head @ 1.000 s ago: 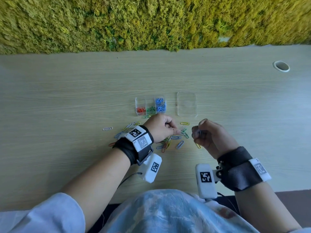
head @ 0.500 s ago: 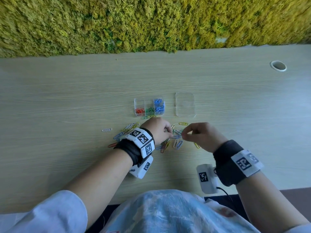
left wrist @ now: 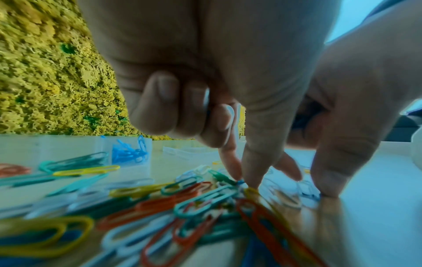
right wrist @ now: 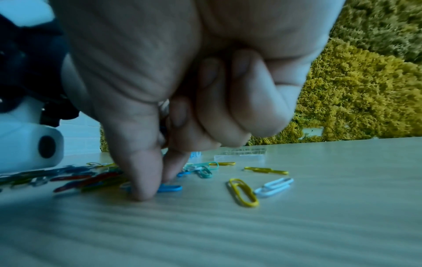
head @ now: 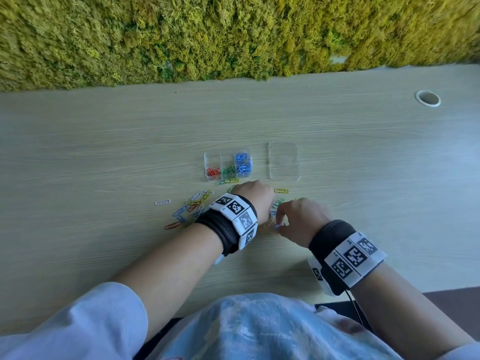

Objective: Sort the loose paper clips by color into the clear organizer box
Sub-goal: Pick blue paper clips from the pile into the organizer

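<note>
Fingertips first: the right hand has its thumb and forefinger pressed down onto the table, closing on a blue clip that lies flat under the thumb tip. The other three fingers are curled tight into the palm, likely to keep them off the neighbouring clips. Whether the blue clip is truly pinched or only pinned against the wood, I cannot tell.

The left hand works the same way, with thumb and forefinger reaching down into the heap of clips where a scrap of blue shows at their tips. Its remaining fingers are folded in, and something pale seems tucked between them, too blurred to name. Both hands meet over the right edge of the heap, probably because blue ones are the colour being gathered.

Outward from there, loose clips of mixed colours spread to the left, with a yellow clip and a white clip lying apart on the right.

Beyond the heap stands the clear box, holding red, green and blue clips in separate compartments; several compartments look empty. Its lid lies just to the right, leaving the compartments open for dropping.
</note>
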